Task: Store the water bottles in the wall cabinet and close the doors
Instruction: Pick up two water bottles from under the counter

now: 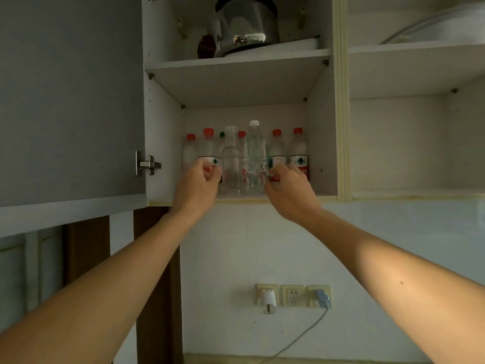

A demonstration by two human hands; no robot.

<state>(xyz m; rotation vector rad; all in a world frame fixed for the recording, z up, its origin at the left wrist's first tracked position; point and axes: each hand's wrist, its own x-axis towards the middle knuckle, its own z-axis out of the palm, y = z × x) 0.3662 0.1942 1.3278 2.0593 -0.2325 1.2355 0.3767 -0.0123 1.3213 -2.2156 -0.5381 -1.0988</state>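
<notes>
Both hands are raised to the front edge of the lower shelf (325, 198) of the wall cabinet (321, 143). The left hand (196, 187) has its fingers curled near the base of a red-capped bottle (208, 151), and the right hand (287, 190) is curled likewise at another red-capped bottle (277, 149). Whether either hand truly grips its bottle or only touches it, I cannot tell, since the fingers are turned away. Between the two hands stand two taller clear bottles (231, 158), close together and near the front edge. Further red-capped bottles stand just outside each hand, one beyond the left and one (298, 153) beyond the right, with more caps behind. The row is packed tight, so the main risk is a knock: a wrist drawn back carelessly could catch a clear bottle and tip it off the lip, or topple its neighbours in turn. Left of the left hand, the grey door (70, 101) hangs wide open on its hinge (147, 164). Any bottle left standing proud of the edge would stop that door from shutting flush. Above the hands, a steel kettle (246, 24) sits on the upper shelf.
</notes>
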